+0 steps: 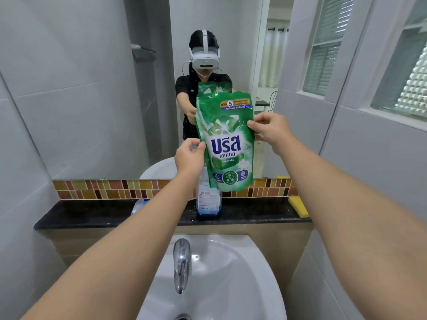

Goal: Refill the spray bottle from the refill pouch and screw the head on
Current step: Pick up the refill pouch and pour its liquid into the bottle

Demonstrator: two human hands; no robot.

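1. Nearest, a white sink (231,285) with a chrome tap (182,264) is seen below both forearms; nothing of the task lies in it.
2. Beyond the sink, a dark stone ledge (92,215) serves as the table. The spray bottle (209,199) stands upright near the middle of it, at the back edge against the tiled strip, its long axis vertical. Its neck is hidden behind the left hand (188,157) and the pouch, so it cannot be told whether the mouth is uncovered.
3. A pale blue object (138,206), possibly the spray head, lies toward the table's left part, apart from the bottle; it is too hidden to be sure. A yellow sponge (299,205) sits at the right end.
4. Above the bottle, the refill pouch (227,142) is held clear of the table, upright, long axis near vertical with a slight lean, top seal upward, printed face toward the camera.
5. The left grip is closed on the pouch's left edge at mid-height, thumb in front. The right hand (269,129) pinches the right edge a little higher.
6. The step in hand is judged to be opening the pouch. A top corner is best torn while the pouch is kept upright and squeezed lightly, so no liquid is forced out.
7. For pouring, the opened corner is best brought just over the bottle mouth and tipped slowly.
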